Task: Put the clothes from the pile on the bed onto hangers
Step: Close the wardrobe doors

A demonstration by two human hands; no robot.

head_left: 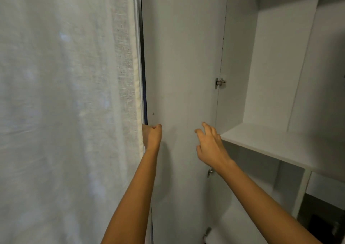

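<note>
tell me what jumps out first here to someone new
Two bare arms reach up mid-frame: the left grip curls round the free edge of a white door, while the right grip spreads open close to its inner face. A sheer white curtain fills the left half. A white shelf juts out on the right.

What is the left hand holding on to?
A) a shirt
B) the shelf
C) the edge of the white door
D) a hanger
C: the left hand curls its fingers round the edge of the wardrobe door, right beside the curtain.
</note>
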